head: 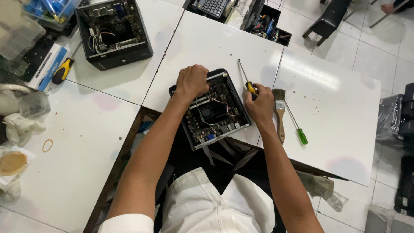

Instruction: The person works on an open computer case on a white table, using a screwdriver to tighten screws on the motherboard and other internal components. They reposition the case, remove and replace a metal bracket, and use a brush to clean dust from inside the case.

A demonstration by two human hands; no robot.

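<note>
Your left hand [192, 81] clamps the open computer case [214, 110] steady; your right hand [260, 105] grips the yellow-handled screwdriver [248, 82] beside it.

Left hand [191, 82] is gripping open case [211, 110] on white surface [336, 99]; right hand [260, 105] is holding yellow screwdriver [246, 80]; brush [280, 113] is lying beside.
</note>
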